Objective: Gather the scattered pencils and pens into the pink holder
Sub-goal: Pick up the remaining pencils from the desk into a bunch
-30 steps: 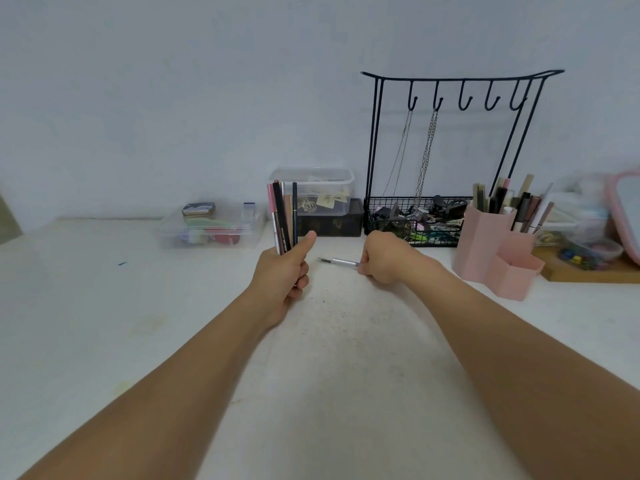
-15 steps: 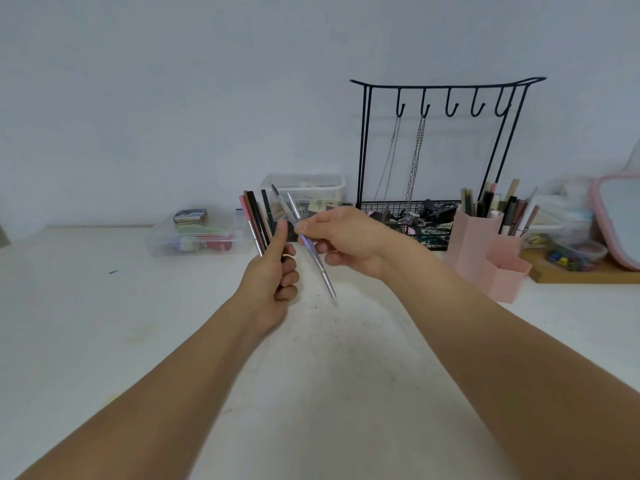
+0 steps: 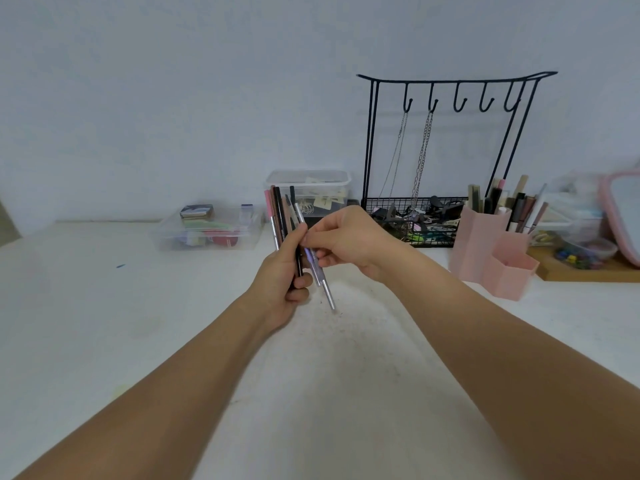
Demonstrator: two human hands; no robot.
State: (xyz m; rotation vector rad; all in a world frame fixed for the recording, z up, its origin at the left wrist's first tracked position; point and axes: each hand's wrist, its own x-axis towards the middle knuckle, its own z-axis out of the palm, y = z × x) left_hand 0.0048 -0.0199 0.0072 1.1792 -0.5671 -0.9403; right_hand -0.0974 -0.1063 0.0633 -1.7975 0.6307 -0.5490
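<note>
My left hand [image 3: 282, 278] grips a bundle of several pens and pencils [image 3: 278, 216] that stand upright above the white table [image 3: 104, 323]. My right hand [image 3: 349, 240] pinches a silver pen [image 3: 323, 284] and holds it slanted against the bundle, its lower end pointing down at the table. The pink holder [image 3: 485, 251] stands to the right, with several pens and pencils upright in its tall back compartments; its low front compartment looks empty.
A black wire rack [image 3: 446, 140] with hooks, chains and a basket of clutter stands behind my right hand. Clear plastic boxes [image 3: 207, 230] sit at the back. A wooden tray [image 3: 588, 268] and a pink-framed mirror [image 3: 623, 213] are at the far right.
My right hand picked the silver pen up off the table, lifted it and brought it against the bundle in my left hand. The view shifted slightly.
</note>
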